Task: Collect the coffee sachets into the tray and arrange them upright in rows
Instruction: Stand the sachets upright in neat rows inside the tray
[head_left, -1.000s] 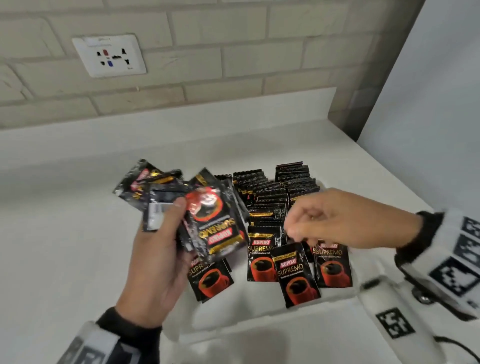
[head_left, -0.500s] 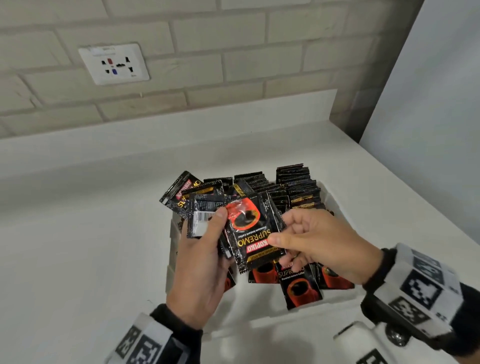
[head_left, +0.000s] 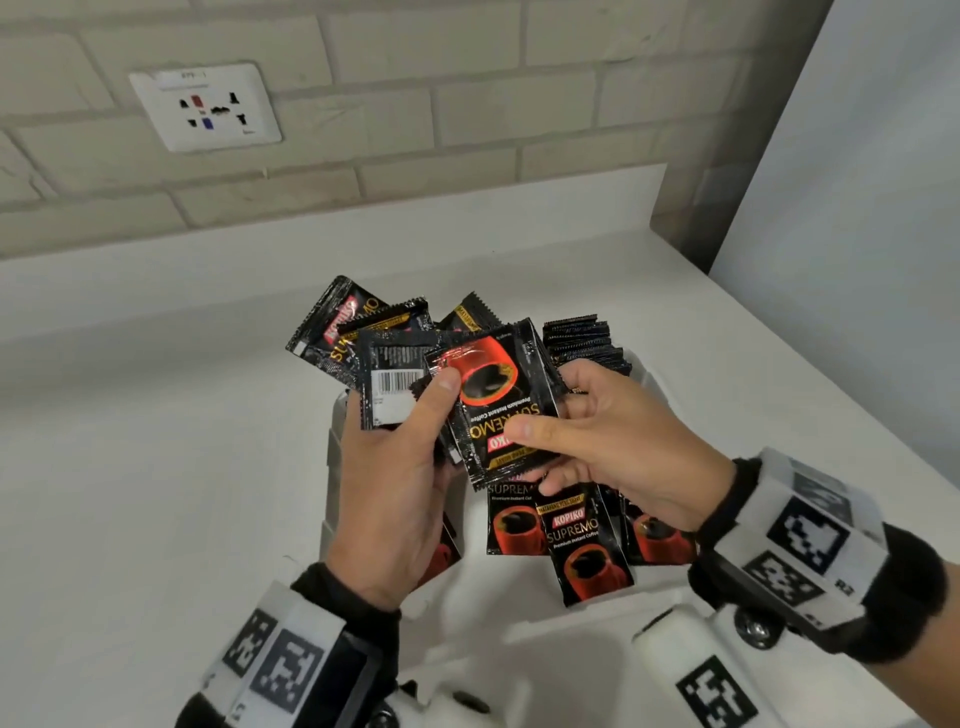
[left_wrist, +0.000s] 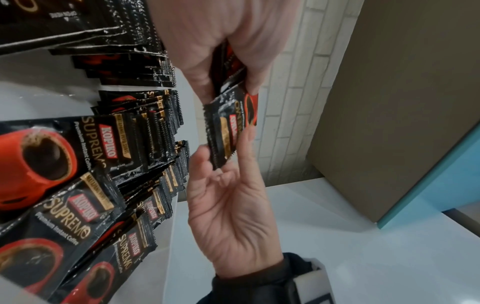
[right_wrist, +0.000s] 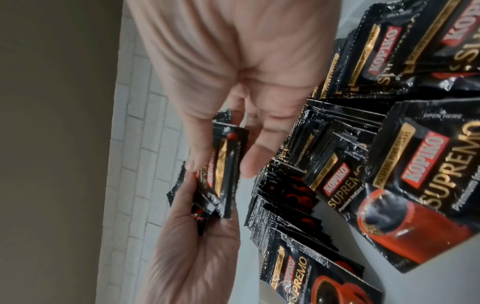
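Worktop (head_left: 130, 467): white, carried the tray.

Tray (head_left: 332, 441): white, shallow. Held sachet rows (head_left: 582, 338) standing upright on edge, packed face to face; the front sachets (head_left: 587, 551) leaned loosely. Judged largely filled, front not yet tidy.

Left hand (head_left: 395, 493): above the tray, its grip closed round a fanned bunch (head_left: 363, 353) of sachets, thumb pressed across the faces.

Right hand (head_left: 613, 452): thumb and fingers pinched on the top sachet (head_left: 498, 405) of that bunch, near its lower edge.

Handling, judged: sachets light, thin, flexible, glossy foil likely to slide against one another. Best taken by a crimped end seal, one at a time; the fan could spill if the thumb eased.
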